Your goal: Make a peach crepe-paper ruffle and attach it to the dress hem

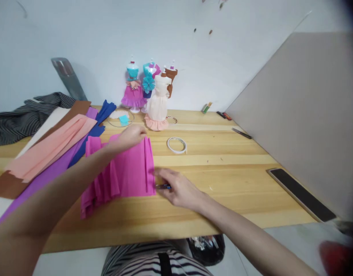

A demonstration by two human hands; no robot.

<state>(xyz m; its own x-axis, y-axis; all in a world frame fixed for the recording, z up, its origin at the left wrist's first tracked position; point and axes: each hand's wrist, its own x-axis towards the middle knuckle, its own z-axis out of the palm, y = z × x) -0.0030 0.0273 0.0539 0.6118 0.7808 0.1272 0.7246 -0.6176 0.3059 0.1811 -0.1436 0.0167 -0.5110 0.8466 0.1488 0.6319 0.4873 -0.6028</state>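
Note:
A sheet of bright pink crepe paper (130,172) lies on the table, its left part gathered in loose folds and a narrow strip or fold running along its right edge. My left hand (132,136) is closed at the far right corner of the paper; its fingertips are partly hidden. Beside the near right edge, my right hand (179,188) is closed around a small dark tool (164,186), whose kind I cannot make out. Just beyond my hands lies a white roll of tape (177,145).
Peach crepe paper (54,145) and other coloured sheets are piled at left. Several dressed mini mannequins, one in a cream dress (158,99), stand at the back. A craft knife (242,133) and a phone (301,193) lie at right. A black bin (208,251) sits below.

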